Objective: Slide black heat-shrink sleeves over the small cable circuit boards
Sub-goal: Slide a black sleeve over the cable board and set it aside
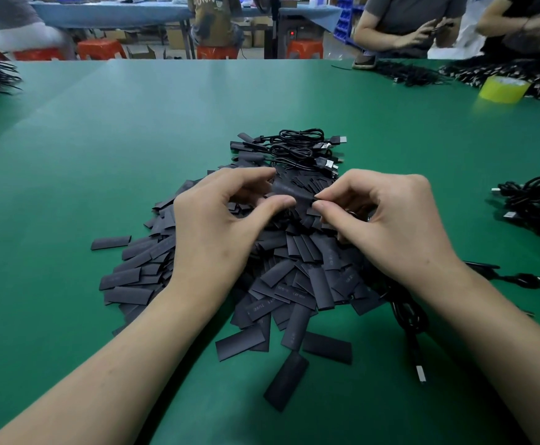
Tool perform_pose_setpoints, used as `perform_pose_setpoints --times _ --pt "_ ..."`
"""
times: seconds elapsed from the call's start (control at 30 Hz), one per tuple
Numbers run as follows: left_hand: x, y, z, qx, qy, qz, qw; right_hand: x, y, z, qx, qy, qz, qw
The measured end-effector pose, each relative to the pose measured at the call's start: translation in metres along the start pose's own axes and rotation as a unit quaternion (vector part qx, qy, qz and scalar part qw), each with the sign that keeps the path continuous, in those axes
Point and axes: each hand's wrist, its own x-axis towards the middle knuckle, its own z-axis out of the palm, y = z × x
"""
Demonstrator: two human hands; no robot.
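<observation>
Our left hand [210, 220] and right hand [387, 216] both pinch one sleeve [291, 192], lying crosswise between them above the pile [281, 284].

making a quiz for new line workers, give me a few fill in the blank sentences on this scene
The table top is ____ in colour.
The left hand and right hand pinch one ____ sleeve between them.
The tape roll at the far right is ____.
Missing words: green, black, yellow.
</observation>
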Motion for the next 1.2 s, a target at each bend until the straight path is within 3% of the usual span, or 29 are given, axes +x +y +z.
perform_pose_setpoints --times 0.47,0.9,1.2 --pt "-0.003 0.001 0.005 0.015 -0.005 0.005 1.000 -0.002 0.000 0.003 -0.047 0.002 -0.007 0.999" --pt "-0.005 0.001 0.008 -0.031 -0.033 -0.037 0.998 -0.001 0.005 0.003 0.008 0.022 0.033 0.999" --pt "-0.006 -0.003 0.009 0.011 -0.110 -0.008 0.994 0.036 0.005 -0.031 0.030 -0.048 0.147 0.988"
